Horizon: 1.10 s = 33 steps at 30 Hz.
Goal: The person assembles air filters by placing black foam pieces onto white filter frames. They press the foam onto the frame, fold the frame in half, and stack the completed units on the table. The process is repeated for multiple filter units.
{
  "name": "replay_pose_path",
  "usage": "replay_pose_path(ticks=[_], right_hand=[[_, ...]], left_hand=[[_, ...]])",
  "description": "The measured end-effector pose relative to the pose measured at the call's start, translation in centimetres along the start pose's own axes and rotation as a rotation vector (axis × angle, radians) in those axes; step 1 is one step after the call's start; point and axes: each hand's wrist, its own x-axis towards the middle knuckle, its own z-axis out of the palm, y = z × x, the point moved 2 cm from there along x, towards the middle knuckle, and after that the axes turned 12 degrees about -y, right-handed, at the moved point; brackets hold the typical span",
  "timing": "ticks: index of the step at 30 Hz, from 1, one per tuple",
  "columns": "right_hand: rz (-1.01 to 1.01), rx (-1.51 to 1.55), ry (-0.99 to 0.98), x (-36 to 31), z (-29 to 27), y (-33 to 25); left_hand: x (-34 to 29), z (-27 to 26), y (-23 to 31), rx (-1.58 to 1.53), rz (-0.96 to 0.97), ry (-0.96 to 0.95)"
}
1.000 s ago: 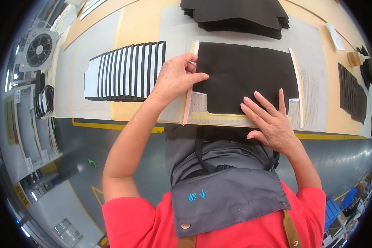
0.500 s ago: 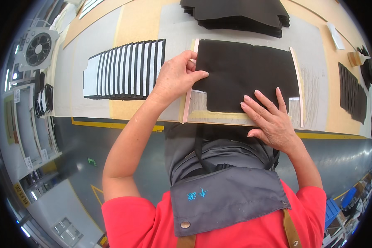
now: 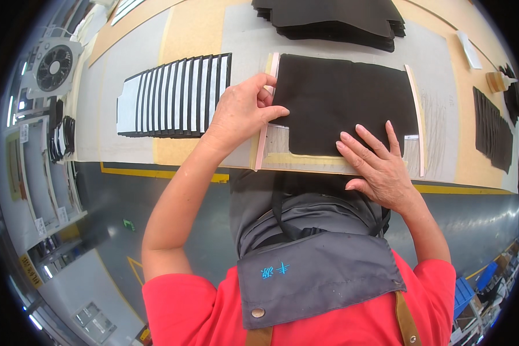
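Note:
A flat black sheet [image 3: 352, 92] with notched lower corners lies between two pale upright guide strips on the table in front of me. My left hand [image 3: 245, 106] is at its left edge, fingers curled beside the left guide strip [image 3: 262, 151] and thumb on the sheet's lower left corner. My right hand [image 3: 378, 164] lies flat, fingers spread, over the sheet's lower right part and the board below it. To the left of my left hand is an overlapping row of black pieces with white strips [image 3: 173, 95].
A thick stack of black sheets [image 3: 334, 20] sits at the far side. More black pieces [image 3: 491, 130] lie fanned out at the right, near a bottle with a pale nozzle [image 3: 500, 82]. The right guide strip [image 3: 415, 121] borders the sheet. A fan [image 3: 54, 68] stands at far left.
My left index finger has shifted slightly down along the sheet's left edge. The right hand and the sheet look nearly unmoved.

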Motion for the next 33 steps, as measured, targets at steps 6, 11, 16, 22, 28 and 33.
replay_pose_path(ticks=[6, 11, 16, 22, 28, 33], right_hand=[[-0.005, -0.003, 0.003, 0.05, -0.07, 0.04], [-0.004, 0.004, 0.003, 0.0, 0.03, 0.07], [-0.007, 0.004, 0.002, 0.01, 0.01, 0.1], [-0.004, 0.015, 0.005, 0.05, -0.04, 0.03], [-0.008, -0.007, 0.014, 0.0, 0.01, 0.09], [-0.014, 0.003, 0.025, 0.03, 0.07, 0.05]], left_hand=[[0.19, 0.1, -0.35, -0.025, -0.03, 0.001], [0.29, 0.07, -0.23, -0.015, -0.035, -0.003], [0.29, -0.04, 0.0, -0.008, -0.05, -0.019], [0.45, -0.04, -0.2, -0.013, -0.051, -0.029], [0.38, 0.12, -0.48, -0.048, -0.03, 0.009], [-0.26, 0.37, -0.39, -0.087, -0.045, 0.074]])
